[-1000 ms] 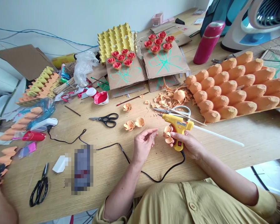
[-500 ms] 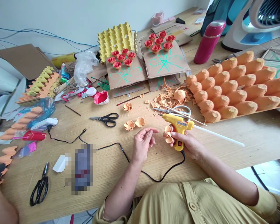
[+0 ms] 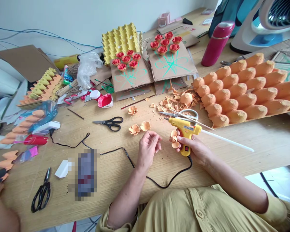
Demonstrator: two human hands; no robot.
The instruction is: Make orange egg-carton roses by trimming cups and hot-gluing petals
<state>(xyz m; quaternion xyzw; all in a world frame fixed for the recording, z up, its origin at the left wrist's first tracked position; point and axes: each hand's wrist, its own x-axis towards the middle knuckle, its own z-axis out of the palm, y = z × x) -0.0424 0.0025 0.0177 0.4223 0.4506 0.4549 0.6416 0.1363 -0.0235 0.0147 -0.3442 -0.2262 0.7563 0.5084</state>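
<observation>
My right hand [image 3: 194,149] grips the handle of a yellow hot glue gun [image 3: 185,132] whose white glue stick [image 3: 228,140] juts out to the right; the same fingers pinch an orange egg-carton flower [image 3: 174,139] against the gun. My left hand [image 3: 148,146] rests on the wooden table [image 3: 268,141] just left of that flower, fingers curled with the tips together, nothing visible in them. Two finished orange flowers [image 3: 139,127] lie a little beyond my left hand, a third [image 3: 132,110] farther back. The gun's black cord [image 3: 125,154] loops leftward.
Black scissors [image 3: 110,122] and white-handled scissors [image 3: 183,113] lie close by, beside orange carton scraps [image 3: 176,101]. An orange egg tray [image 3: 244,88] fills the right. Cardboard sheets with red flowers [image 3: 127,59], a yellow tray [image 3: 119,38], a red flask [image 3: 216,42] stand behind. More scissors [image 3: 41,193] lie front left.
My left hand's fingers have curled in slightly, its fingertips drawing away from the flower. My right hand, the glue gun and the flower have stayed in place.
</observation>
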